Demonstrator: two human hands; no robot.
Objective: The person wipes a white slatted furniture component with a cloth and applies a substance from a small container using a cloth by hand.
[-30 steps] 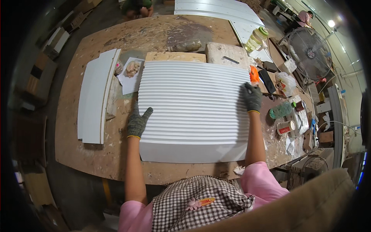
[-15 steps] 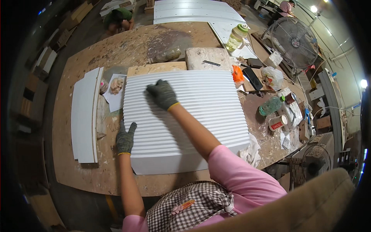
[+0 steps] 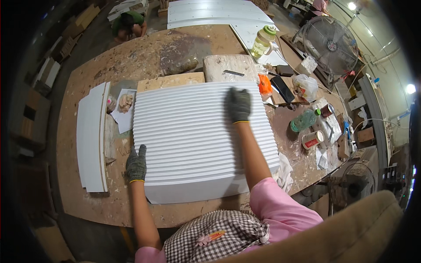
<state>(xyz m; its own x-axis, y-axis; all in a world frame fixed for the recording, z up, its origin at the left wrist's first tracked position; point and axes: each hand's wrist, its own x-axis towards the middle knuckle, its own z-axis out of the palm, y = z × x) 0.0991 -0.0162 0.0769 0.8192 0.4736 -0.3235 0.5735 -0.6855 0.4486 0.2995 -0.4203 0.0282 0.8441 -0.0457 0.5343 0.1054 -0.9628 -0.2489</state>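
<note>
A white panel (image 3: pixel 188 140) with parallel ridges lies on the workbench in front of me, its plain front side facing me. My left hand (image 3: pixel 136 167), in a dark grey knit glove, rests against the panel's left edge near its front corner, thumb and fingers apart. Toward the far right part of the ridges, my right hand (image 3: pixel 240 105) presses down in a matching glove. Its fingers are curled closed, and whatever they may hold is hidden beneath them.
White boards (image 3: pixel 92 140) stand stacked on the left of the workbench (image 3: pixel 118 65). Behind the panel, a knife blade (image 3: pixel 233 72) lies on a wrapped block (image 3: pixel 215 65). A phone (image 3: pixel 283 89), green bottle (image 3: pixel 303 120), paper cup (image 3: pixel 312 139) and jug (image 3: pixel 264 42) are at right, with a fan (image 3: pixel 331 41) beyond.
My right hand has slid rightward across the ridges, from the far left part to the far right part. My left hand stays at the panel's left edge. The view has shifted slightly.
</note>
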